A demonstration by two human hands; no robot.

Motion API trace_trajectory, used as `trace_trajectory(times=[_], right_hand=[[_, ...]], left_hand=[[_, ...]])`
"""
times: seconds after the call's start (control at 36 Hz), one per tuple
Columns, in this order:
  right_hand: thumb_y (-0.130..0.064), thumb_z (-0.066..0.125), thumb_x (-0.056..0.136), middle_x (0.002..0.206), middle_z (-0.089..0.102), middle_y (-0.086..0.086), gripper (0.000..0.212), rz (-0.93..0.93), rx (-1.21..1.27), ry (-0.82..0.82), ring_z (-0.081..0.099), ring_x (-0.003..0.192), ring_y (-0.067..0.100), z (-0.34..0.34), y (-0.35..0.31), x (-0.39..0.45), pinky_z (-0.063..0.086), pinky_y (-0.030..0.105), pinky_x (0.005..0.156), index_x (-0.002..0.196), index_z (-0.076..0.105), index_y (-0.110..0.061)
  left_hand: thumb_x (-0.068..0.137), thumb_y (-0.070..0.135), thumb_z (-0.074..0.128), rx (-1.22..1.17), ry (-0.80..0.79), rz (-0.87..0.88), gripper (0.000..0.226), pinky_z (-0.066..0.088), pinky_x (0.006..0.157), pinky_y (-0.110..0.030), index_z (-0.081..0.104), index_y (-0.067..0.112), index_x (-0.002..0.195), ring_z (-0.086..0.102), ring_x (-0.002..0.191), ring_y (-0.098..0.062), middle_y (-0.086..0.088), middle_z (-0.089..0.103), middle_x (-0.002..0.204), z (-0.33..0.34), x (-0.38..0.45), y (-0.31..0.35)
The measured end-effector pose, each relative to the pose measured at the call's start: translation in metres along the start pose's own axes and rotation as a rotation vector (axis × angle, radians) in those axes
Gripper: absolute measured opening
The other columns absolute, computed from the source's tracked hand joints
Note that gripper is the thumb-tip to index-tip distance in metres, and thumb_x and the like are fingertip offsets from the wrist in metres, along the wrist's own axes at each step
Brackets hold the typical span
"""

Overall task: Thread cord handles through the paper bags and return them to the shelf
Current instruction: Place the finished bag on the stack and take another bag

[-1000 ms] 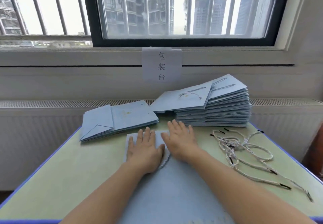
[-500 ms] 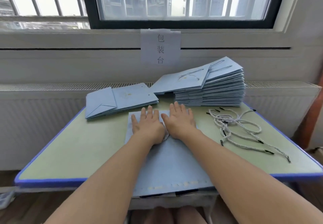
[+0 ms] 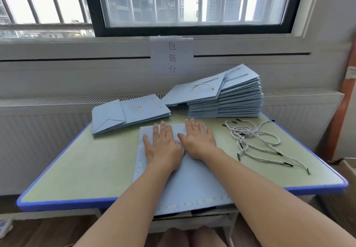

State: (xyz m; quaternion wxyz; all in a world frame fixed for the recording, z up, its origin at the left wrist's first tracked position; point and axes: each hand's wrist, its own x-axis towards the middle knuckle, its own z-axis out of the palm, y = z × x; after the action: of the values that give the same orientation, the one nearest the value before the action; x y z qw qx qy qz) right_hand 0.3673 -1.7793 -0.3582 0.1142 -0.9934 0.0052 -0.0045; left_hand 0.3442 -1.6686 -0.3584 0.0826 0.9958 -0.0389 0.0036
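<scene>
A flat light-blue paper bag (image 3: 190, 187) lies in the middle of the table, its near end hanging over the front edge. My left hand (image 3: 161, 146) and my right hand (image 3: 198, 140) press flat on its far end, fingers straight, side by side. A bit of white cord (image 3: 184, 151) shows between the two hands. Loose white cord handles with black tips (image 3: 258, 140) lie tangled on the table to the right of the bag.
A tall stack of blue bags with cords (image 3: 225, 100) stands at the back right. A lower pile of folded blue bags (image 3: 129, 115) lies at the back left. The green table (image 3: 81, 169) has a blue rim. A paper sign (image 3: 172, 55) hangs on the wall behind.
The view has drawn back and tilted down, so the table's front edge and the bag's overhang now show. Both hands stay flat on the bag.
</scene>
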Motion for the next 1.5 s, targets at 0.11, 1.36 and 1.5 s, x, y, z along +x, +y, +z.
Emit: trace_trajectory(times=[0.11,1.36,1.5], right_hand=[[-0.048,0.017,0.101,0.162,-0.004,0.001,0.061,0.010,-0.015,-0.048,-0.004,0.148,0.022,-0.001,0.001,0.001,0.001,0.045,0.116,0.154,0.002,-0.022],[-0.030,0.066,0.088,0.109,0.065,0.015,0.036,0.393,0.925,0.466,0.062,0.099,0.032,-0.150,0.058,0.122,0.053,0.040,0.086,0.109,0.058,-0.002],[-0.040,0.046,0.099,0.133,0.052,0.016,0.061,0.363,0.247,0.368,0.050,0.121,0.034,-0.134,0.069,0.116,0.043,0.038,0.090,0.143,0.023,-0.005]], left_hand=[[0.105,0.032,0.008,-0.038,-0.101,-0.015,0.056,-0.008,0.120,-0.047,-0.009,0.014,0.155,-0.018,0.149,-0.020,0.000,-0.017,0.163,0.000,0.001,0.002],[0.087,0.018,0.056,0.043,0.030,0.328,0.095,0.007,0.121,-0.045,-0.010,0.029,0.155,0.003,0.150,-0.024,0.001,-0.003,0.164,-0.077,0.144,0.053],[0.088,0.011,0.056,0.004,0.060,0.331,0.090,0.032,0.111,-0.040,-0.001,0.030,0.156,0.027,0.142,-0.023,0.004,0.015,0.161,-0.053,0.156,0.059]])
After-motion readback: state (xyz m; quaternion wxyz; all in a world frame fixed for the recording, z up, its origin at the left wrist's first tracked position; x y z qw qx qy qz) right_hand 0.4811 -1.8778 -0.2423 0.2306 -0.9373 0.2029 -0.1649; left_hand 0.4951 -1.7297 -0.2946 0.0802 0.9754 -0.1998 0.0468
